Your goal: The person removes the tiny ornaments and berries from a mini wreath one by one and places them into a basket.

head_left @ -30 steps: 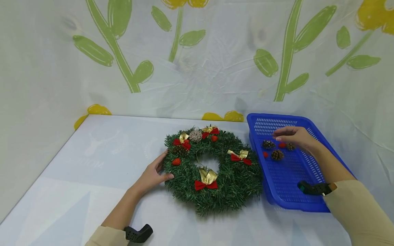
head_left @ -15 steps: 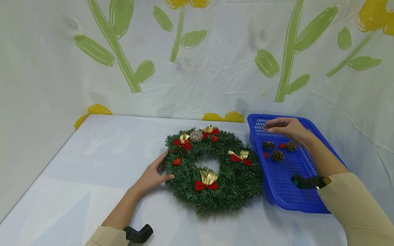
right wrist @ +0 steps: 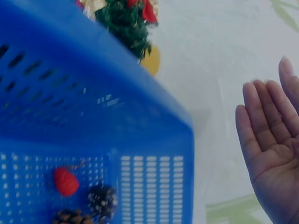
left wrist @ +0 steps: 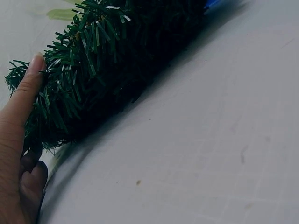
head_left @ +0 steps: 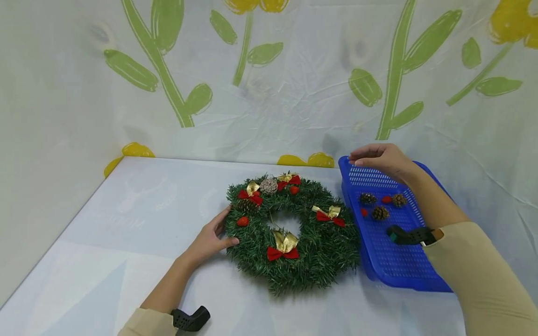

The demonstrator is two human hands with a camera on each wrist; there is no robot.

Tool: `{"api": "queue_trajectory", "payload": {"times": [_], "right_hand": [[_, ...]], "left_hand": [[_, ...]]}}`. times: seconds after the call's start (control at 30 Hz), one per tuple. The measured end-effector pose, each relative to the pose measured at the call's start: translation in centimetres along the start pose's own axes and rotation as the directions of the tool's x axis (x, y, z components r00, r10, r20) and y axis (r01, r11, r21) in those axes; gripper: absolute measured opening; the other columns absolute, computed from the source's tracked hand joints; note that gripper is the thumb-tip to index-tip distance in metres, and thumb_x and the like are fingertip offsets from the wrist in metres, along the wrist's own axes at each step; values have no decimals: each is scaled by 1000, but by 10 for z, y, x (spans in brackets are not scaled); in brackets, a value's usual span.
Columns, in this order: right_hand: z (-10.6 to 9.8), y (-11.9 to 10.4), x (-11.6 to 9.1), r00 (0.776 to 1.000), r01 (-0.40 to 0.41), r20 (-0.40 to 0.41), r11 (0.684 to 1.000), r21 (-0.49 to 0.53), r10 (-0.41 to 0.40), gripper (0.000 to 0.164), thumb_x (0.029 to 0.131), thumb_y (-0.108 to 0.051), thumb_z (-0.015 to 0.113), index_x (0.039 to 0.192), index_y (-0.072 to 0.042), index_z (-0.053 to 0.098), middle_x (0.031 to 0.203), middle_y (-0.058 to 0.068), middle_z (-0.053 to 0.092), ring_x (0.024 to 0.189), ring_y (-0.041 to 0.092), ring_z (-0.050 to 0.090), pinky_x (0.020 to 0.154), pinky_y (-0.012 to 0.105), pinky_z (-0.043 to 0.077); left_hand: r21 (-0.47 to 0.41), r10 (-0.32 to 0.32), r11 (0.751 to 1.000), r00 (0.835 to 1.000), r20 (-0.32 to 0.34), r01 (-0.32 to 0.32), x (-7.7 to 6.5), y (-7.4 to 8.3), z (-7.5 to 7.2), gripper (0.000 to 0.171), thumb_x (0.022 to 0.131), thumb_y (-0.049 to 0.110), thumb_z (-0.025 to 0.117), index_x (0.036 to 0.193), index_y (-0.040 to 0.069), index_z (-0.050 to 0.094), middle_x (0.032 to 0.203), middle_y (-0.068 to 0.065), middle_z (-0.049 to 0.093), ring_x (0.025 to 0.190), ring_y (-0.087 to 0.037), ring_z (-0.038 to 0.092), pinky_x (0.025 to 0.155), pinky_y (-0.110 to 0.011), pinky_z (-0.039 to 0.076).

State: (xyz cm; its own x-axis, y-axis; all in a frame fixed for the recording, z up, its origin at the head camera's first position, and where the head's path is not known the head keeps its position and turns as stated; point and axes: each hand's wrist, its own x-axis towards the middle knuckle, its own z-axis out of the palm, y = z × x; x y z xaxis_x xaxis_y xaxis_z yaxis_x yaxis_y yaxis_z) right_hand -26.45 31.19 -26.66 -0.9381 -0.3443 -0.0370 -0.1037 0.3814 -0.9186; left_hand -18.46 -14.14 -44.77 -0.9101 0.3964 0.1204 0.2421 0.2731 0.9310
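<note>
Gripped the round green tinsel wreath [head_left: 313, 242] by its left edge with the left hand [head_left: 212, 238], flat on the white tabletop [head_left: 168, 228]. Held the right hand [head_left: 384, 159] empty, with fingers loosely extended, up by the blue perforated plastic basket [head_left: 399, 266], just right of the wreath! Spotted inside: brown pine cones [head_left: 380, 213], small red berry-like ornaments [head_left: 386, 199].

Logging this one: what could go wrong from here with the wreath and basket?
The wreath lies close beside the blue basket, so turning it might nudge the basket. The left hand grips only one side of the wreath, so a bump could swivel it. The empty right hand is near the basket's far rim and might catch it.
</note>
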Motion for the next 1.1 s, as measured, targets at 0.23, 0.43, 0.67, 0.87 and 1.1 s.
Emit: {"api": "queue_trajectory", "payload": {"times": [0.23, 0.43, 0.67, 0.87, 1.1], "right_hand": [[13, -9, 14, 999, 35, 37, 998, 50, -37, 30, 89, -4, 65, 119, 0, 63, 106, 1, 71, 99, 14, 67, 89, 21, 53], [30, -10, 27, 997, 62, 44, 995, 81, -66, 32, 88, -5, 65, 120, 1, 62, 107, 0, 70, 102, 14, 66, 92, 23, 52], [49, -10, 40, 993, 68, 91, 993, 94, -77, 34, 88, -5, 66, 121, 3, 61, 110, 2, 70, 101, 13, 65, 94, 25, 51], [68, -10, 52, 992, 55, 113, 997, 49, -60, 38, 87, -7, 67, 123, 5, 59, 107, 0, 70, 101, 12, 65, 93, 23, 51], [91, -4, 66, 983, 50, 176, 998, 32, -55, 36, 86, -4, 67, 120, 8, 60, 114, 13, 67, 102, 14, 63, 93, 29, 52]], "left_hand": [[-6, -4, 1000, 1000, 3, 4, 0, 0, 1, 96, 79, 36, 76, 152, 9, 19, 157, -17, 16, 140, -41, 19, 112, -51, 26], [2, -17, 1000, 1000, 1, 17, 0, 0, 0, 95, 80, 34, 76, 152, 9, 19, 157, -17, 16, 141, -41, 19, 112, -51, 26], [13, -19, 1000, 1000, 6, 19, 0, -1, 0, 95, 79, 34, 76, 152, 7, 20, 156, -18, 16, 140, -41, 19, 112, -50, 26], [-3, -21, 1000, 1000, 5, 21, -1, 1, 0, 96, 79, 33, 77, 152, 8, 19, 157, -17, 16, 141, -40, 19, 112, -50, 26], [-6, -19, 1000, 1000, 1, 19, 0, 0, 0, 96, 79, 34, 77, 152, 10, 19, 157, -16, 16, 140, -41, 20, 112, -51, 26]]}}
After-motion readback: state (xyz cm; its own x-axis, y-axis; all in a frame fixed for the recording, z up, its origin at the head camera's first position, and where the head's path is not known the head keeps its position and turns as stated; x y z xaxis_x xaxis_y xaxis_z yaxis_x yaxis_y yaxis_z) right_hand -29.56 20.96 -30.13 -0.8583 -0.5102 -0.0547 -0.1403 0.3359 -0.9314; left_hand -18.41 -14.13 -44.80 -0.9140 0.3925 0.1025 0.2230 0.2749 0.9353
